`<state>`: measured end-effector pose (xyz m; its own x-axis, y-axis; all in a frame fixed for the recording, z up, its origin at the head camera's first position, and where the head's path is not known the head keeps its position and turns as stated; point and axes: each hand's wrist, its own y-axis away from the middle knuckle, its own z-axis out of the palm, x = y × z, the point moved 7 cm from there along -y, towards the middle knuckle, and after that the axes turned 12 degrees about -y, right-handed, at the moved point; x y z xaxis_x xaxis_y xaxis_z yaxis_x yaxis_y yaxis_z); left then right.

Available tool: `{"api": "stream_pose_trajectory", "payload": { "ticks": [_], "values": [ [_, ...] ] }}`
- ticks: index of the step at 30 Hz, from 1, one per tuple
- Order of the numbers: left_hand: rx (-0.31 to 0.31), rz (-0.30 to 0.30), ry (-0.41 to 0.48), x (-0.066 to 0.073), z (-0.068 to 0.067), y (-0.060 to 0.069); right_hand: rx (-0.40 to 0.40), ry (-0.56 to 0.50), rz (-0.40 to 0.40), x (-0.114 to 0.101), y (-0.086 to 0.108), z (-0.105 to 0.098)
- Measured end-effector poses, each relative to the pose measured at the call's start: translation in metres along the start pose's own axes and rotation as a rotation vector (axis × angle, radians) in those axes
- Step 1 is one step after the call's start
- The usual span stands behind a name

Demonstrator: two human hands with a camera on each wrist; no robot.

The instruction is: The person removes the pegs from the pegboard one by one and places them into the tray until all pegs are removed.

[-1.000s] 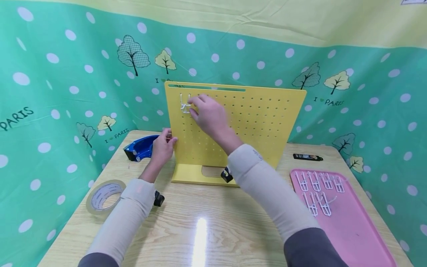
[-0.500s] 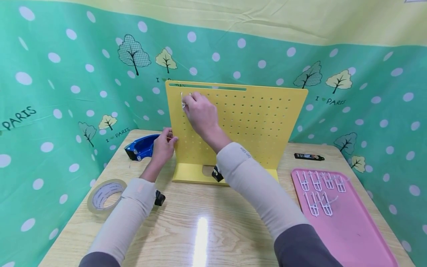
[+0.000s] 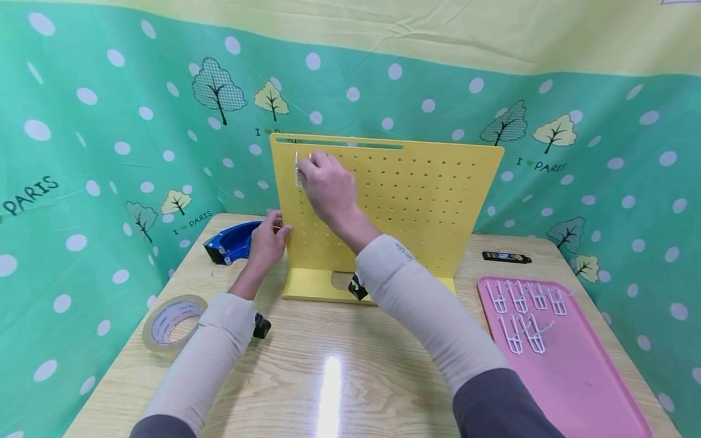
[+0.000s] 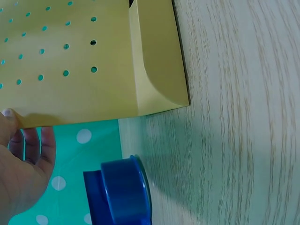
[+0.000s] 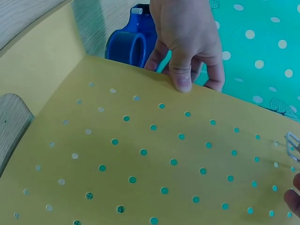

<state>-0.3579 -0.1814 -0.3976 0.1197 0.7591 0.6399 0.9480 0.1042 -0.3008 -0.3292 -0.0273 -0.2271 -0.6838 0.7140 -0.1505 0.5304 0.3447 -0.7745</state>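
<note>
A yellow pegboard [image 3: 383, 207] stands upright on its base on the wooden table. My left hand [image 3: 267, 240] grips its left edge; in the left wrist view the thumb lies on the front face and the other fingers of that hand [image 4: 23, 173] are behind. Near the board's top left corner, my right hand [image 3: 331, 185] pinches a white wire hook [image 3: 298, 176] that lies against the holes. Most of the hook is hidden behind the fingers. At the right wrist view's right edge, part of the hook [image 5: 291, 143] shows above two fingertips.
On the right, a pink tray [image 3: 580, 377] carries several more white wire hooks [image 3: 517, 298]. A black marker-like tube [image 3: 506, 257] lies behind it. To the left are a blue tape dispenser [image 3: 232, 243] and a roll of tape [image 3: 164, 325]. A polka-dot cloth hangs behind the board.
My right hand has shifted left and slightly up onto the wire hook, so its fingers now cover most of it. My left hand stays on the board's edge.
</note>
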Motion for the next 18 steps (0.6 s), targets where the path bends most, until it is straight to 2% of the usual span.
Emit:
{"api": "stream_pose_trajectory", "payload": {
  "ticks": [7, 14, 18],
  "values": [
    [-0.001, 0.002, -0.006, 0.002, -0.001, 0.001, 0.033, -0.010, -0.019, 0.001, 0.002, 0.000],
    [-0.001, 0.003, 0.001, 0.002, 0.001, 0.000, -0.012, 0.001, 0.048, 0.011, 0.001, 0.006],
    [0.006, 0.009, 0.003, 0.001, 0.000, 0.000, 0.000, 0.014, 0.027, 0.012, 0.003, 0.007]
  ]
}}
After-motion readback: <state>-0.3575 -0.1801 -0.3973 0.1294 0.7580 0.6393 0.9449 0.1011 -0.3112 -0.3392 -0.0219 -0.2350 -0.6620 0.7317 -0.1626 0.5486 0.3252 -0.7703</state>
